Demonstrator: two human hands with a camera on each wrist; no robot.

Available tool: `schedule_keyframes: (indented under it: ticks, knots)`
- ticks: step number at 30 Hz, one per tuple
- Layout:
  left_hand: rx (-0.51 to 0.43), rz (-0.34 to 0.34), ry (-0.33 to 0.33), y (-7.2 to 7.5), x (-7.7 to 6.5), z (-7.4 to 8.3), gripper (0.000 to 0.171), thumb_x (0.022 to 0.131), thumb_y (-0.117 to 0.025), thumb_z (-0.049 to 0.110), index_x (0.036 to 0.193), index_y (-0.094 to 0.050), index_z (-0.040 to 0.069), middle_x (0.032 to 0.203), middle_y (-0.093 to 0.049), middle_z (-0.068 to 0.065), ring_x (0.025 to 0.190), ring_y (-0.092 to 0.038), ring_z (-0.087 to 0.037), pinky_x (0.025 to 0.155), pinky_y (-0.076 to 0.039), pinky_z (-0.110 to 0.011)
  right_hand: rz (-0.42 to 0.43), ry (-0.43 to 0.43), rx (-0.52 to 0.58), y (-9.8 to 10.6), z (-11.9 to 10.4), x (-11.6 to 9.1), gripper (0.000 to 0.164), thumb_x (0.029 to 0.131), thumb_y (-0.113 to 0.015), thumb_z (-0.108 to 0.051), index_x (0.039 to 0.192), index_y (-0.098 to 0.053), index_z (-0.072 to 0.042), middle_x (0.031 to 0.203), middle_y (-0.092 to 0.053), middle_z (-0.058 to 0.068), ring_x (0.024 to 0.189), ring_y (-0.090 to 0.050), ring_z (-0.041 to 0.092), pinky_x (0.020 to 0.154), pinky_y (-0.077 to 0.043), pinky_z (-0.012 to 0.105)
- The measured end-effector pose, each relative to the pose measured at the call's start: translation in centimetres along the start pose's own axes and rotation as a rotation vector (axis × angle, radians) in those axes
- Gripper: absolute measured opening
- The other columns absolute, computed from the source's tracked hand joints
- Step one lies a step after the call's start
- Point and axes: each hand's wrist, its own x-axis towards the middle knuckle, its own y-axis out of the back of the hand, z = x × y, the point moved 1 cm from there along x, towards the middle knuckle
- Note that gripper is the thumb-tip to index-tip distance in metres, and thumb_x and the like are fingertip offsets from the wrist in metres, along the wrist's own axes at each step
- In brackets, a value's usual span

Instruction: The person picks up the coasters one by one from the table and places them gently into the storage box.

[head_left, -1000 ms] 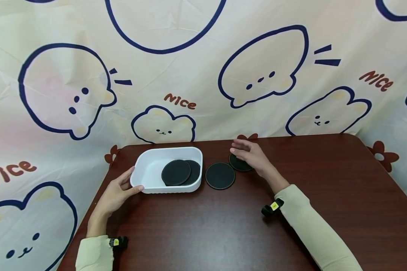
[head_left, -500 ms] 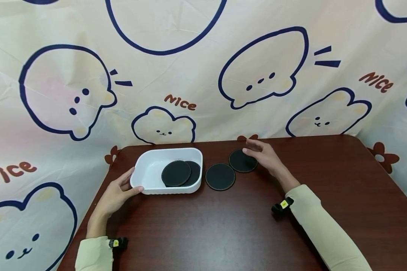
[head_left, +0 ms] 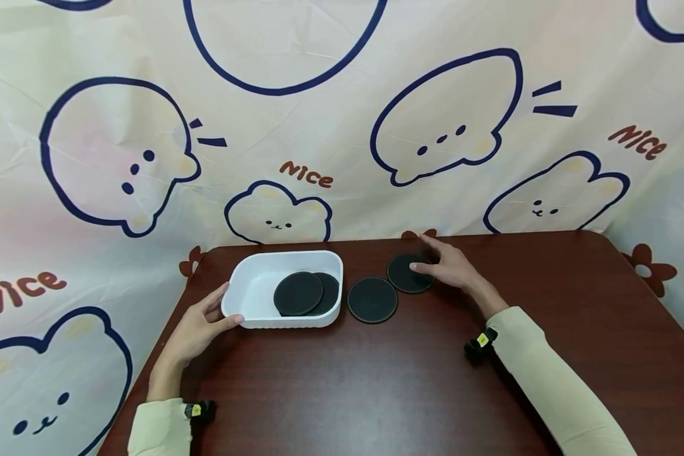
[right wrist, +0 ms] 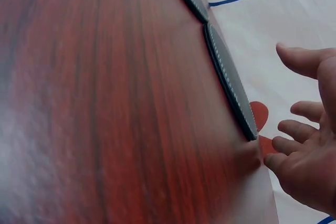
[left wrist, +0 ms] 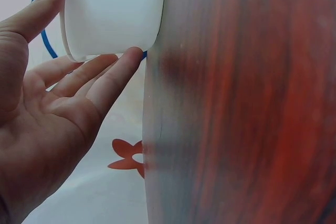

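My left hand [head_left: 196, 329] grips the left end of a white plastic tub [head_left: 249, 297], thumb on the front corner and fingers against the end wall. In the left wrist view the fingertips bear on the tub [left wrist: 115, 14] near its lower corner. Two round black coasters lie overlapping inside it, the left coaster [head_left: 298, 294] on top. Right of the tub, one coaster [head_left: 372, 300] lies flat on the table, with another coaster [head_left: 407, 273] close behind it. My right hand [head_left: 453, 266] hovers at that rear coaster's right side, thumb and fingers apart, holding nothing. White stitching edges the coaster [right wrist: 228, 82] in the right wrist view.
The dark brown wooden table [head_left: 348, 392] extends in front of the tub and to the right. Along its back edge hangs a pale cloth [head_left: 353, 209] printed with cartoon animals, which also covers the sides.
My right hand has moved right, uncovering most of the rear coaster, and its thumb has spread away from the fingers. My left hand and the tub stay put.
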Motion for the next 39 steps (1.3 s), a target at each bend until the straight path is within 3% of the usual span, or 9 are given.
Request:
schedule_keyframes:
  ticks: [9, 15, 24, 32, 39]
  knots:
    - [-0.002, 0.002, 0.001, -0.1, -0.1, 0.1, 0.097, 0.099, -0.079, 0.033, 0.173, -0.02, 0.011, 0.17, -0.038, -0.028, 0.144, -0.057, -0.047, 0.108, -0.052, -0.049, -0.05, 0.096, -0.069, -0.2, 0.2, 0.9, 0.094, 0.098, -0.078, -0.042, 0.171, -0.027, -0.012, 0.173, -0.032, 0.027, 0.158, -0.034, 0.051, 0.125, -0.035, 0.069]
    - [0.01, 0.002, 0.0, -0.2, 0.0, 0.1, 0.096, 0.099, -0.079, 0.033, 0.172, -0.021, 0.01, 0.17, -0.037, -0.028, 0.145, -0.056, -0.047, 0.108, -0.052, -0.049, -0.054, 0.114, -0.095, 0.0, 0.5, 1.2, 0.09, 0.094, -0.083, -0.033, 0.169, -0.036, -0.015, 0.17, -0.039, 0.026, 0.152, -0.045, 0.052, 0.12, -0.044, 0.065]
    - [0.01, 0.008, 0.001, 0.0, 0.0, 0.0, 0.097, 0.099, -0.08, 0.032, 0.173, -0.021, 0.011, 0.17, -0.038, -0.028, 0.145, -0.056, -0.047, 0.108, -0.051, -0.05, -0.103, 0.194, -0.22, -0.5, 0.5, 1.7, 0.082, 0.096, -0.082, -0.026, 0.164, -0.042, -0.006, 0.168, -0.043, 0.025, 0.155, -0.042, 0.048, 0.124, -0.039, 0.067]
    - [0.011, 0.013, -0.015, -0.1, 0.0, 0.1, 0.097, 0.099, -0.08, 0.033, 0.172, -0.022, 0.009, 0.169, -0.038, -0.028, 0.145, -0.055, -0.048, 0.107, -0.052, -0.049, -0.089, 0.193, -0.196, -0.6, 0.3, 1.5, 0.075, 0.094, -0.085, -0.017, 0.159, -0.05, -0.003, 0.16, -0.054, 0.023, 0.148, -0.05, 0.045, 0.122, -0.043, 0.063]
    - [0.007, 0.014, -0.015, 0.0, 0.0, 0.2, 0.097, 0.099, -0.08, 0.032, 0.172, -0.022, 0.009, 0.17, -0.037, -0.028, 0.145, -0.055, -0.048, 0.107, -0.052, -0.049, -0.004, 0.159, -0.125, -0.1, -0.2, 1.3, 0.073, 0.088, -0.089, -0.009, 0.153, -0.055, -0.003, 0.151, -0.061, 0.024, 0.141, -0.057, 0.045, 0.118, -0.048, 0.061]
